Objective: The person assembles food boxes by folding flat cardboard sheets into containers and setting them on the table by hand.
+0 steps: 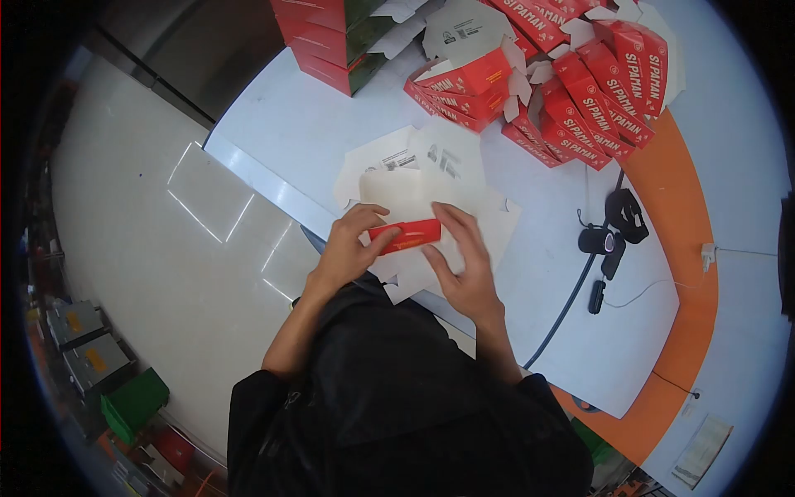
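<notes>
Between my two hands is a partly folded red and white food box (406,236), its red outer side facing me and its pale inside panel (391,192) standing up behind. My left hand (356,240) grips its left end, thumb across the red face and fingers over the top edge. At the right end, my right hand (462,255) has its fingers bent over the corner and the thumb below, apart from the fingers. Flat white box blanks (451,157) with grey print lie under and behind the box.
Red folded boxes (580,108) are piled at the back right, with a taller red stack (319,45) at the back left. A black strap device (625,217), a small black object (596,296) and a cable (563,315) lie on the white table (265,141) at right.
</notes>
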`<state>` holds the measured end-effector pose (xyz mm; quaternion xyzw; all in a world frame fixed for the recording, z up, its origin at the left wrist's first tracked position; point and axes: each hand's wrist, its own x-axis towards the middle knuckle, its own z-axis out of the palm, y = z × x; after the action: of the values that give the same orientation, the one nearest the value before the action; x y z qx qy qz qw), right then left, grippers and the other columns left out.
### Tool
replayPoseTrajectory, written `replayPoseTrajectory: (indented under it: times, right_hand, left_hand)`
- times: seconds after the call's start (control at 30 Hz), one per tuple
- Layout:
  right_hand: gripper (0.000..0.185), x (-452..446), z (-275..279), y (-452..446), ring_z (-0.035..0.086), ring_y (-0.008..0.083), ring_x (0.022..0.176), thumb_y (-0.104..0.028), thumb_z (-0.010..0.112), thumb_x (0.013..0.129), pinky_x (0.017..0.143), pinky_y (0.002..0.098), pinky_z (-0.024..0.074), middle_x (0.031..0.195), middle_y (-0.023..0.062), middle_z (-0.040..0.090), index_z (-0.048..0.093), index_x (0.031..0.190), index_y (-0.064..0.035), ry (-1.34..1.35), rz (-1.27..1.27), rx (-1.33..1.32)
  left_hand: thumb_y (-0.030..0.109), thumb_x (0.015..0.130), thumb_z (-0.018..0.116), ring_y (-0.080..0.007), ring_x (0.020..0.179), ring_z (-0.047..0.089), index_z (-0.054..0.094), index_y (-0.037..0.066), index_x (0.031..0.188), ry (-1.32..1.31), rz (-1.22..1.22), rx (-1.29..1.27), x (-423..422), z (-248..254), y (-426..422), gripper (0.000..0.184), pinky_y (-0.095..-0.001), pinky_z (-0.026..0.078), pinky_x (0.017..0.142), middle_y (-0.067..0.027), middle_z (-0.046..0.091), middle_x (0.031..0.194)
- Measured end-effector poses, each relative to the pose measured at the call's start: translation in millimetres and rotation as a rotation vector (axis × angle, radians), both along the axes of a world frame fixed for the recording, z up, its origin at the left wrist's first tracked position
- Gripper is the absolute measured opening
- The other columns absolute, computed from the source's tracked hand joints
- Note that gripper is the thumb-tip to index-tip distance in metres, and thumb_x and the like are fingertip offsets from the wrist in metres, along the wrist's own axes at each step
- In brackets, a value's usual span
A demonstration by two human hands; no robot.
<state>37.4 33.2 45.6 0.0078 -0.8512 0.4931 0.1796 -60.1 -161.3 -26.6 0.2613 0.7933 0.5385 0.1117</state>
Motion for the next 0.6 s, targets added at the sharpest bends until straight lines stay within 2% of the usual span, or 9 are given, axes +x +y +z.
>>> replayPoseTrajectory:
  times: [0.03, 0.1, 0.17, 0.23, 0.27, 0.37, 0.4, 0.5, 0.6]
  right_hand:
    - [0.033, 3, 0, 0, 0.068, 0.0276, 0.103, 0.001, 0.065, 0.098, 0.094, 0.0349, 0.0532, 0.124, 0.0151, 0.066, 0.061, 0.131, 0.0043, 0.109, -0.031, 0.030]
    - [0.031, 19, -12, 12, 0.067, 0.0303, 0.108, 0.000, 0.068, 0.096, 0.098, 0.0372, 0.0522, 0.130, 0.0160, 0.063, 0.062, 0.126, 0.0041, 0.237, -0.085, -0.154]
    - [0.024, 22, -23, 21, 0.059, 0.0345, 0.123, 0.000, 0.067, 0.096, 0.106, 0.0430, 0.0474, 0.141, 0.0182, 0.057, 0.066, 0.120, 0.0008, 0.133, -0.122, -0.305]
    - [0.024, 3, -25, 32, 0.054, 0.0364, 0.130, -0.002, 0.067, 0.097, 0.110, 0.0456, 0.0446, 0.144, 0.0191, 0.054, 0.068, 0.120, -0.0010, -0.027, -0.073, -0.221]
    - [0.026, -3, -23, 28, 0.047, 0.0371, 0.139, -0.006, 0.067, 0.098, 0.114, 0.0474, 0.0417, 0.156, 0.0195, 0.043, 0.071, 0.124, -0.0059, -0.133, -0.026, -0.154]
    - [0.028, -11, -23, 9, 0.038, 0.0377, 0.148, -0.006, 0.068, 0.098, 0.118, 0.0489, 0.0390, 0.163, 0.0191, 0.032, 0.071, 0.126, -0.0080, -0.171, 0.106, -0.123]
    - [0.029, -14, -28, 6, 0.035, 0.0391, 0.151, -0.012, 0.071, 0.098, 0.119, 0.0503, 0.0383, 0.165, 0.0196, 0.029, 0.072, 0.126, -0.0090, -0.149, 0.108, -0.027]
    - [0.030, -21, -27, 3, 0.036, 0.0393, 0.150, -0.011, 0.075, 0.095, 0.119, 0.0496, 0.0375, 0.165, 0.0197, 0.029, 0.073, 0.125, -0.0091, -0.116, 0.101, 0.128]
    - [0.032, -22, -39, 0, 0.035, 0.0419, 0.150, -0.008, 0.077, 0.092, 0.120, 0.0490, 0.0343, 0.165, 0.0225, 0.028, 0.073, 0.123, -0.0105, 0.022, -0.132, 0.022]
  left_hand:
    - [0.015, 0.092, 0.079, -0.0286, 0.106, 0.069, 0.076, 0.001, 0.099, -0.140, 0.042, 0.049, -1, 0, -4, 0.016, -0.0420, 0.052, 0.100, -0.0144, 0.075, 0.105]
    - [0.014, 0.094, 0.078, -0.0233, 0.099, 0.070, 0.075, -0.001, 0.095, -0.258, 0.098, 0.222, -5, -8, -10, 0.016, -0.0372, 0.053, 0.093, -0.0152, 0.074, 0.107]
    - [0.013, 0.095, 0.078, -0.0192, 0.096, 0.069, 0.074, -0.003, 0.093, -0.368, 0.128, 0.323, -5, -13, -14, 0.016, -0.0350, 0.053, 0.090, -0.0149, 0.075, 0.107]
    - [0.013, 0.095, 0.078, -0.0163, 0.096, 0.067, 0.074, -0.003, 0.093, -0.466, 0.139, 0.355, -3, -3, -16, 0.017, -0.0353, 0.053, 0.093, -0.0136, 0.075, 0.108]
    - [0.013, 0.095, 0.077, -0.0169, 0.096, 0.067, 0.074, -0.003, 0.094, -0.412, 0.087, 0.320, -2, -1, -16, 0.016, -0.0351, 0.052, 0.093, -0.0137, 0.075, 0.107]
    - [0.013, 0.096, 0.077, -0.0190, 0.095, 0.067, 0.074, -0.002, 0.096, -0.296, -0.026, 0.229, 4, 6, -21, 0.016, -0.0346, 0.051, 0.096, -0.0140, 0.074, 0.106]
    - [0.013, 0.096, 0.076, -0.0196, 0.094, 0.067, 0.074, -0.002, 0.096, -0.289, -0.041, 0.212, 6, 12, -20, 0.016, -0.0345, 0.051, 0.097, -0.0139, 0.074, 0.105]
    - [0.014, 0.097, 0.075, -0.0214, 0.092, 0.067, 0.074, -0.002, 0.097, -0.279, -0.050, 0.178, 10, 18, -21, 0.016, -0.0346, 0.050, 0.096, -0.0136, 0.073, 0.104]
    - [0.015, 0.099, 0.072, -0.0223, 0.090, 0.066, 0.073, -0.002, 0.099, -0.296, -0.056, 0.163, 12, 22, -20, 0.017, -0.0349, 0.050, 0.090, -0.0134, 0.072, 0.103]
